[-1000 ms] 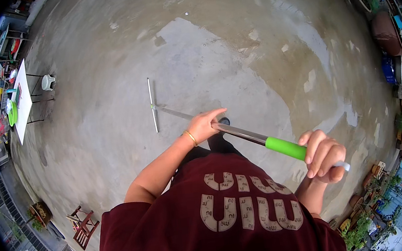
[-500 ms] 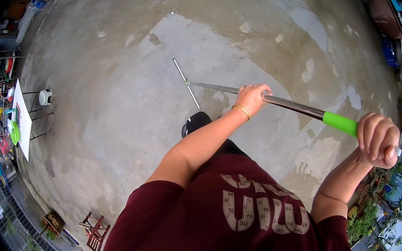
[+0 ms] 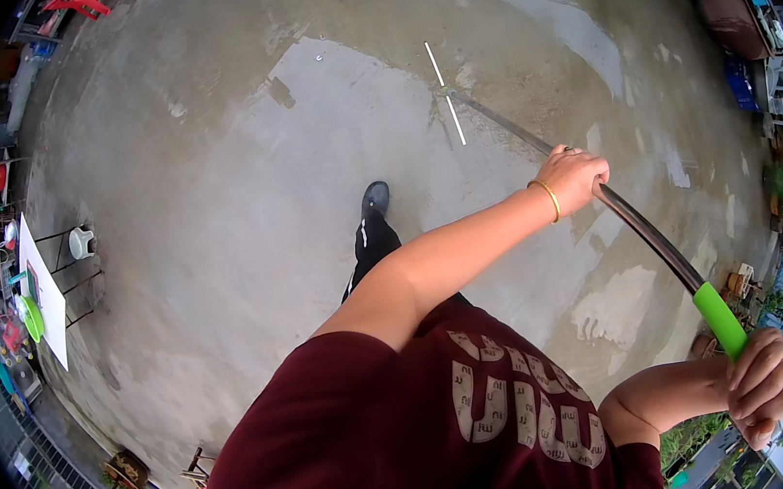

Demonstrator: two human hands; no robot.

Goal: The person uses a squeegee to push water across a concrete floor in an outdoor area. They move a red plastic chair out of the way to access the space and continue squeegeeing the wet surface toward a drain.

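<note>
A long-handled floor squeegee (image 3: 649,234) slants across the wet concrete floor (image 3: 252,222), its metal pole running from my body's right side out ahead. Partway down the pole, my left hand (image 3: 574,175) is wrapped round the bare metal, a gold bangle at its wrist. My right hand (image 3: 761,387) is closed at the top end, by the bright green grip (image 3: 719,320). The squeegee's thin white head (image 3: 447,101) lies at the far end against the floor, right of the pale patch.
A dark shoe (image 3: 375,198) on my foot stands on the floor ahead. At the left are a white-topped table (image 3: 49,301) with a green basin (image 3: 33,319) and a white stool (image 3: 81,242). Plants and stacked items line the right edge.
The squeegee head has moved forward and to the right over the floor. Both hands moved with the pole, the left rightward, the right lower. One foot has come forward into view.
</note>
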